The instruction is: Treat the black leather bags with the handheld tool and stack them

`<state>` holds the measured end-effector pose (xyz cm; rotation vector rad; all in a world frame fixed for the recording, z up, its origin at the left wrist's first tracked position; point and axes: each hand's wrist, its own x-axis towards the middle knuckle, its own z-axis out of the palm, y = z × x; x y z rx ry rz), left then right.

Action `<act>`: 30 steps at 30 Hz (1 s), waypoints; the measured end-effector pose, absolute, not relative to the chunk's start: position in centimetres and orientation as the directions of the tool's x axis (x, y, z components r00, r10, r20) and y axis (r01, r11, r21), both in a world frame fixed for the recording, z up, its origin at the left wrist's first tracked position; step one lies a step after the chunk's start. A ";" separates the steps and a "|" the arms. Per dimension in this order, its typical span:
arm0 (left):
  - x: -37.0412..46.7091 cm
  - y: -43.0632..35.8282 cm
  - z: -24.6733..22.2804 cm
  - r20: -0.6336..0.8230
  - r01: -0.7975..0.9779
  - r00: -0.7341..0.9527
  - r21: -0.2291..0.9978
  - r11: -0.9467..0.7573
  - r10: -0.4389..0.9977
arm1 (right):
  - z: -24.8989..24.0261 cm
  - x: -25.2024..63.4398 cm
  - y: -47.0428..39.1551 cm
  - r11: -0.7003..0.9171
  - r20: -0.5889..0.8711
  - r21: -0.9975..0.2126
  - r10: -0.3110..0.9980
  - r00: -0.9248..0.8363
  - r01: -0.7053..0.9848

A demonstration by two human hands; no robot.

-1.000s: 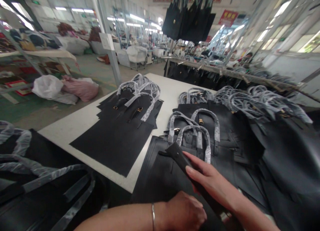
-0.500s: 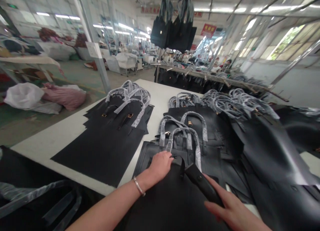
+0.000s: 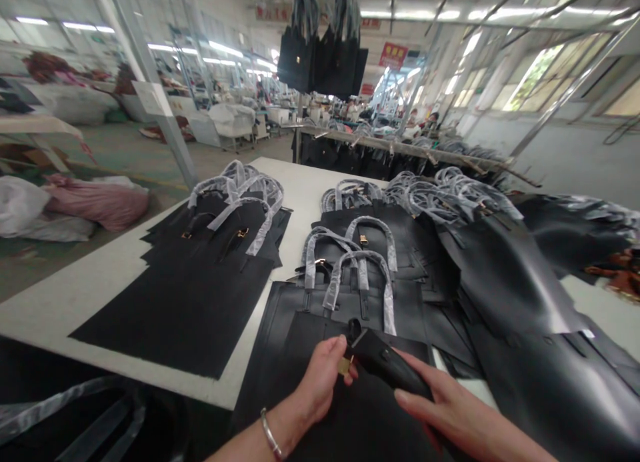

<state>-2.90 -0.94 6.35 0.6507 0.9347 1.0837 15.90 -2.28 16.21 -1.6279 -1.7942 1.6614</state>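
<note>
A black bag panel [image 3: 320, 382] lies in front of me, its clear-wrapped handles [image 3: 363, 282] pointing away. My left hand [image 3: 327, 372], with a silver bangle at the wrist, pinches a small gold buckle [image 3: 344, 365] on a black strap over the panel. My right hand [image 3: 435, 392] is wrapped round a black handheld tool [image 3: 393, 362], whose front end touches or nearly touches the strap beside my left fingertips. The strap's exact path is partly hidden by the tool and fingers.
Stacked black panels with wrapped handles lie on the white table [image 3: 115, 282] at the left [image 3: 190, 315] and right [image 3: 505, 269]. Black bags [image 3: 323, 62] hang ahead above a rack [image 3: 370, 139]. A metal post [image 3: 150, 95] rises beyond the table's left side.
The view has turned slightly right. My left hand has drawn back toward me and now holds the gold buckle; the tool remains in my right hand, its front end near the left fingers.
</note>
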 end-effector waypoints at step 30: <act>-2.3 -3.4 6.3 -0.130 -0.074 0.084 0.988 0.137 0.988 | 16.3 16.2 -4.1 -0.283 -0.525 -0.731 0.814 -0.247 0.621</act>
